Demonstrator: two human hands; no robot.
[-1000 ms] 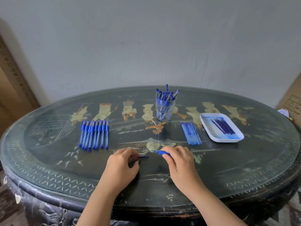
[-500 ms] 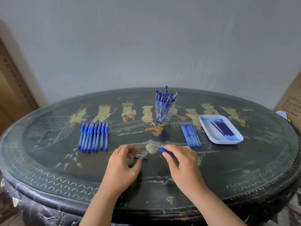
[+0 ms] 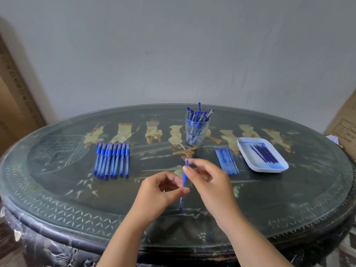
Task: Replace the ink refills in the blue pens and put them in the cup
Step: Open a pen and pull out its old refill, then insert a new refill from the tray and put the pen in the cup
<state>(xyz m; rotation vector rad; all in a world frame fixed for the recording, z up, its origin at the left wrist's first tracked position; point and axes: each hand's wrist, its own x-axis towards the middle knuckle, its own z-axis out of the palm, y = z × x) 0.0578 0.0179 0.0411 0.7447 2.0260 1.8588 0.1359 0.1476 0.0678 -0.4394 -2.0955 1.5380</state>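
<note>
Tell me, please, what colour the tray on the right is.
White tray, holding dark blue refills; the head view shows it best.

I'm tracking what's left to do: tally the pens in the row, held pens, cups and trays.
Row pens: 8
Held pen: 1
Cup: 1
Tray: 1
Total: 11
</note>
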